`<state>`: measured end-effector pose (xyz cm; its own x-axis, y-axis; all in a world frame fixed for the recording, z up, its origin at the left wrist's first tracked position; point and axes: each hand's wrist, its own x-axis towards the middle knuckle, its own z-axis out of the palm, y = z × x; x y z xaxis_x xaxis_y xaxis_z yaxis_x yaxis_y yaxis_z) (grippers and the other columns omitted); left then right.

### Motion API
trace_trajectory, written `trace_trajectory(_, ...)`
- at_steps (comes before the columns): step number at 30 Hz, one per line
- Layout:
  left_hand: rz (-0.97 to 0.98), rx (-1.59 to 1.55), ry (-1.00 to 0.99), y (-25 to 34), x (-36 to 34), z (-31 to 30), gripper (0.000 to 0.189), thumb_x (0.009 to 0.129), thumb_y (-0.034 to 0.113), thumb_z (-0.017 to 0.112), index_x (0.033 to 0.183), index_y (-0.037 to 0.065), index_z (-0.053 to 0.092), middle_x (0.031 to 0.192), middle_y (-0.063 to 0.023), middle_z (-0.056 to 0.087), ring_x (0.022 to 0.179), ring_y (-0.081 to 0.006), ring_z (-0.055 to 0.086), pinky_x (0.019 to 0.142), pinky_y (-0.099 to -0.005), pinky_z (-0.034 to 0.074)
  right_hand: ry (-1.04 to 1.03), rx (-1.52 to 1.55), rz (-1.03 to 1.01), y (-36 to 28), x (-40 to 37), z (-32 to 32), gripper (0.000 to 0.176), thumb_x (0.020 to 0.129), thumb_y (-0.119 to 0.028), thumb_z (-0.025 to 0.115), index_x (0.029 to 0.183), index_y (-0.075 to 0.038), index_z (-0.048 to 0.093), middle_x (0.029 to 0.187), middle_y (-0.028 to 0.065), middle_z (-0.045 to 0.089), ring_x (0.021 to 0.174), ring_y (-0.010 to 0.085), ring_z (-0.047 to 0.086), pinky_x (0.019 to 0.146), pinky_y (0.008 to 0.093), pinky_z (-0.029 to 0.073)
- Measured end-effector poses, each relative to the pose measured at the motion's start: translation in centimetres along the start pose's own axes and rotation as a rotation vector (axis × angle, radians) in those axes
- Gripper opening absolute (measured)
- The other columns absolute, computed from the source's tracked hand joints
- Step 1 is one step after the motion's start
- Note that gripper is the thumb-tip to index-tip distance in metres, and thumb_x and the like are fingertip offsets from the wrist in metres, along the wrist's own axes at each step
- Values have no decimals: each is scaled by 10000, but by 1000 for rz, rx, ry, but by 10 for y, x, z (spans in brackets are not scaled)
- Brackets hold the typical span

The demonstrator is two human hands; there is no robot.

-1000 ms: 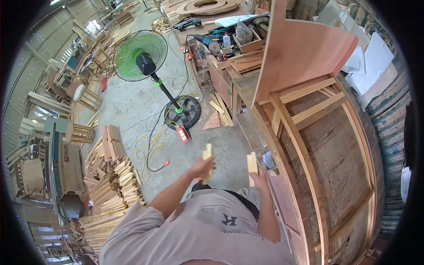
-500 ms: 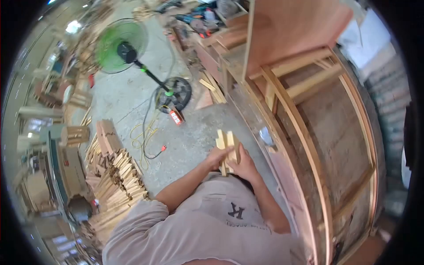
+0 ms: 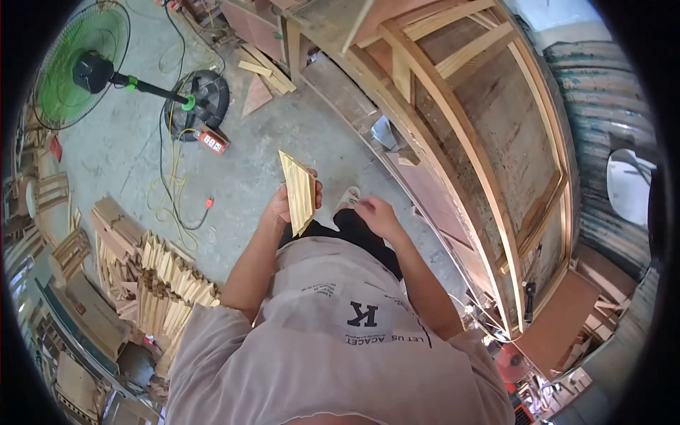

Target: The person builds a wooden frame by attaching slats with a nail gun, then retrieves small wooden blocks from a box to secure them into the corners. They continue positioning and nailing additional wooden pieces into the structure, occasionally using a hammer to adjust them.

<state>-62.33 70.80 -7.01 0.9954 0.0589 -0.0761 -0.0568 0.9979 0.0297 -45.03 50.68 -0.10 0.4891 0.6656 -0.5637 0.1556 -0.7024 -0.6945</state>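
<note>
Pale wood pieces (image 3: pixel 299 195) with slanted ends lie together in my left hand (image 3: pixel 278 205), whose fingers wrap round their far side in front of my body. How many pieces there are is hard to tell. Apart from them, on the right, my right hand (image 3: pixel 379 216) hangs over my dark trousers with its fingers loosely bent and nothing visible in them. A sandalled foot (image 3: pixel 347 198) shows between the hands.
A large wooden frame (image 3: pixel 467 127) runs along the right side. At the upper left stands a green fan (image 3: pixel 92 71), with a red-and-white power box (image 3: pixel 212 141) by its base and yellow cord on the floor. A wood pile (image 3: pixel 159 273) lies left.
Both hands were together on the wood pieces. My right hand has let go and moved away, while my left hand holds them further left. The view has shifted, showing the fan further left.
</note>
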Motion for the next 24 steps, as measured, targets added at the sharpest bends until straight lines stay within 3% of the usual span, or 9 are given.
trace_trajectory(2,-3,10,153,0,-22,-24,821,685,516,795,1296,86,453,1159,-135,586,1017,-300,610,835,-444,526,-180,-509,154,38,-4,2,293,820,-293,695,940,-27,676,842,157,690,793,269,678,723,333,527)
trace_trajectory(4,4,119,306,0,-24,-21,781,745,520,742,1301,44,469,1183,-146,592,1042,-299,615,861,-462,530,-133,-329,131,56,-23,5,304,808,-288,702,958,-26,673,865,151,693,794,254,676,715,336,523)
trace_trajectory(5,-47,240,256,4,-19,-7,776,756,504,738,1305,30,463,1172,-142,599,1044,-295,615,867,-458,529,-78,-58,164,52,-32,9,303,840,-265,686,998,-7,671,836,113,689,746,180,654,697,318,519)
trace_trajectory(7,-104,382,248,5,-3,3,722,799,438,723,1311,8,451,1143,-127,618,1054,-271,615,893,-436,522,-152,196,168,43,-33,9,306,853,-228,680,1032,19,651,842,116,685,748,170,649,693,303,519)
trace_trajectory(10,-197,399,377,-11,39,15,647,835,382,702,1311,25,448,1158,-117,613,1062,-250,615,915,-410,513,-8,179,77,41,-33,7,310,848,-238,653,1031,12,636,863,144,682,776,219,657,704,330,517)
trace_trajectory(16,-248,422,338,-57,182,134,533,905,361,624,1300,43,460,1174,-92,610,1046,-223,619,918,-385,511,205,-39,0,87,-55,-20,353,799,-299,657,1030,-33,635,846,169,675,794,326,660,708,396,515)
trace_trajectory(18,-203,578,257,-82,236,176,500,963,406,499,1351,97,437,1264,-81,572,1148,-226,567,1001,-399,448,211,19,86,107,-69,-36,358,833,-324,669,1039,-33,644,868,164,687,784,282,674,715,360,525)
trace_trajectory(20,-131,525,33,-106,283,211,440,963,384,514,1317,130,455,1242,-54,575,1162,-192,545,1004,-410,429,200,100,98,105,-92,-66,355,832,-319,672,1040,-33,646,871,167,687,791,287,673,716,360,526)
trace_trajectory(24,-88,957,355,-153,335,222,338,942,335,571,1202,131,501,1159,-43,585,1105,-194,552,950,-409,440,290,182,121,171,-116,-93,348,826,-300,682,1041,-29,650,889,178,687,818,292,675,725,362,531)
